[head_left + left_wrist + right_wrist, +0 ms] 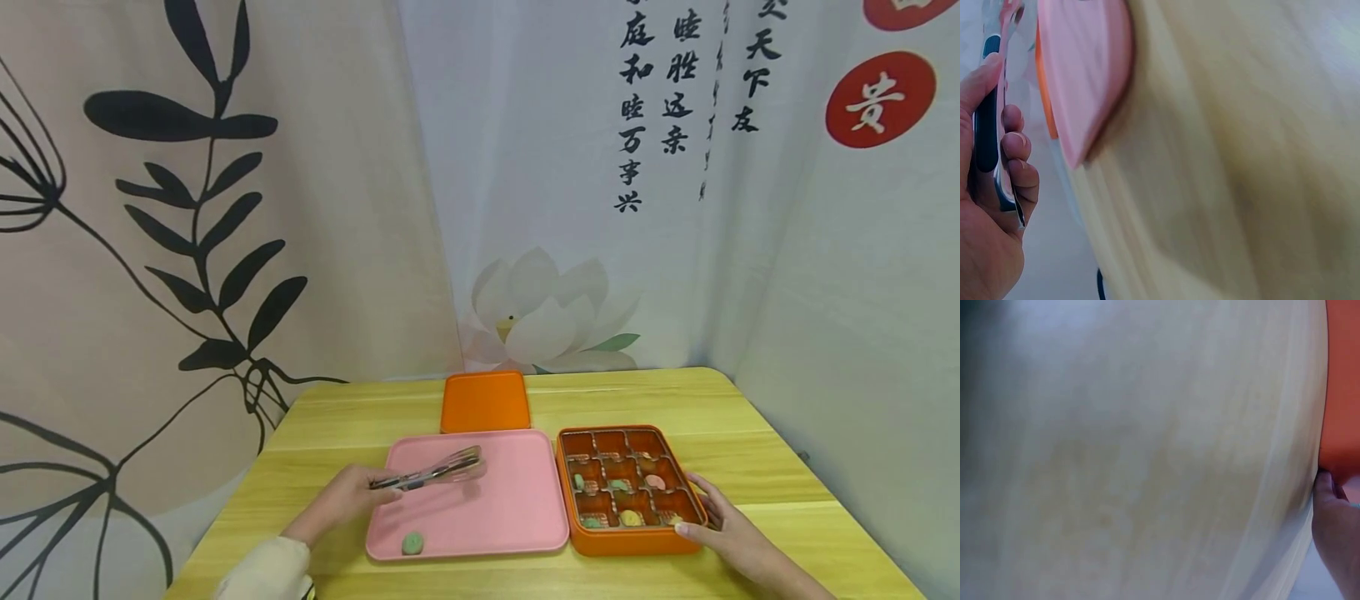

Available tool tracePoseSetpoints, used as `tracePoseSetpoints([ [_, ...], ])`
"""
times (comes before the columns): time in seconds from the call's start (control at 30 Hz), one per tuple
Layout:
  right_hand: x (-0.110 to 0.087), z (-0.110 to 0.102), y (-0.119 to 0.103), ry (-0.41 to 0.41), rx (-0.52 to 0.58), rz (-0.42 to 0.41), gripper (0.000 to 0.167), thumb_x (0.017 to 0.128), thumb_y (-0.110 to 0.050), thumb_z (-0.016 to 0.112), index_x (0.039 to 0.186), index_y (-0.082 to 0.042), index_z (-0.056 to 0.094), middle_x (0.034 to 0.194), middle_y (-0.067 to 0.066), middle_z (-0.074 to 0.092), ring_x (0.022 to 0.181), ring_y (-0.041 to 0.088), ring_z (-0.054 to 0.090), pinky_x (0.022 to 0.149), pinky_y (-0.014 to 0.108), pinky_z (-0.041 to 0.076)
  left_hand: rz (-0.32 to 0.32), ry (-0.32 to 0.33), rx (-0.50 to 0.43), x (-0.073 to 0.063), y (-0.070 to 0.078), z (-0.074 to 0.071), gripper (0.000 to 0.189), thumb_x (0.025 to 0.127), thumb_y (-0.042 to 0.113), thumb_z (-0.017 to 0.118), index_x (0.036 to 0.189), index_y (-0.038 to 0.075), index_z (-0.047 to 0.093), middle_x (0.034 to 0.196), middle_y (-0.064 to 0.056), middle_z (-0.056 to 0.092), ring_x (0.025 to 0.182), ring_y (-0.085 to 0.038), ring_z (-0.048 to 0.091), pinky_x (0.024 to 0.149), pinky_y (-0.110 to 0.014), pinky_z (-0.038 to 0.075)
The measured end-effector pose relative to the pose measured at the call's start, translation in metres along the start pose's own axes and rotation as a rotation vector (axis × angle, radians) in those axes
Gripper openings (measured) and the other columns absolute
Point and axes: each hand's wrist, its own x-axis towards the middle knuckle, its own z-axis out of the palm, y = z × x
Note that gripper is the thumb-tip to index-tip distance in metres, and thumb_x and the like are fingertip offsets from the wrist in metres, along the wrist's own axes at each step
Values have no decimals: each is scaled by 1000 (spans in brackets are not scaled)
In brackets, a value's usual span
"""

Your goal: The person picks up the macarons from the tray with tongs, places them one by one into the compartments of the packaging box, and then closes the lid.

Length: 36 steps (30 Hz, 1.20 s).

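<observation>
My left hand grips a pair of metal tongs with dark handle grips over the pink tray. In the left wrist view, the thumb and curled fingers close round the tongs' handles. One small round green piece, like a cookie, lies at the tray's front left. My right hand holds the front right corner of an orange box, thumb at the front rim and fingers along the side. Inside the box, a clear divided insert holds several small pieces: green, a pink one and a yellow one.
An orange lid lies flat behind the tray. The wooden table ends at a curtain printed with leaves and writing. The box stands close against the tray's right edge.
</observation>
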Motion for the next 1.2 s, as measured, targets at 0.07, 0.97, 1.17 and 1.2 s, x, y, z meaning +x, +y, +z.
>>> tracePoseSetpoints([
  [0.07, 0, 0, 0, 7, 1, 5, 84, 99, -20, 61, 157, -4, 3, 147, 39, 26, 132, 51, 38, 94, 47, 47, -1, 8, -6, 5, 5, 2, 33, 89, 33, 74, 117, 16, 74, 84, 0, 68, 63, -10, 45, 53, -23, 38],
  [0.97, 1, 1, 2, 20, 17, 9, 85, 99, -21, 62, 157, -5, 3, 149, 40, 23, 135, 54, 31, 98, 52, 45, 177, 10, -22, 84, 71, 41, 34, 91, 28, 74, 118, 9, 73, 109, -2, 72, 79, -11, 57, 69, -28, 49],
  [1.17, 1, 0, 2, 16, 0, 2, 86, 98, -22, 63, 157, -5, 3, 148, 41, 24, 133, 54, 33, 96, 50, 46, 203, 12, -32, 100, 88, 53, 25, 91, 25, 73, 112, 13, 76, 100, 2, 73, 82, -12, 59, 72, -30, 51],
  [1.2, 2, 0, 2, 14, 1, -2, 86, 98, -21, 63, 157, -5, 2, 147, 41, 25, 132, 54, 35, 95, 48, 47, 205, 9, -38, 102, 91, 55, 23, 92, 25, 73, 112, 13, 77, 99, 2, 73, 81, -13, 58, 71, -30, 51],
])
